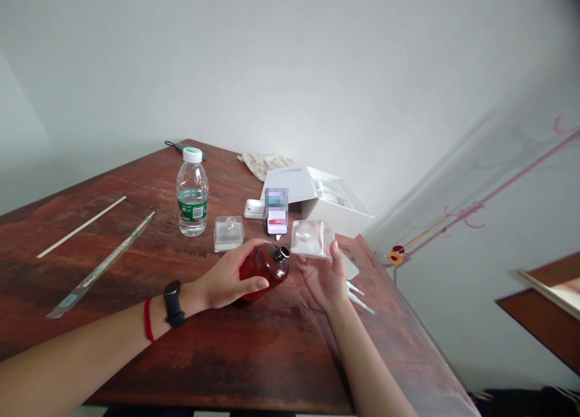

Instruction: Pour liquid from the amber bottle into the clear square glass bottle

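My left hand [235, 276] is wrapped around a brown bottle [267, 265], which tilts to the right with its uncapped mouth showing. In my right hand [325, 279] is a clear square box [312, 239] with a round bump on its face, held up by its edges close to the bottle's mouth. A similar clear box [228, 234] rests on the table behind my left hand. Beyond the hands a lit phone [277, 211] stands upright, its screen partly blurred.
A water bottle [193, 199] stands on the wooden table [217, 356]. Left of it lie a thin stick [81, 226] and a plastic-wrapped stick [106, 263]. An open white box [335, 208], a cloth [265, 163] and white-tipped tools [360, 297] are farther right.
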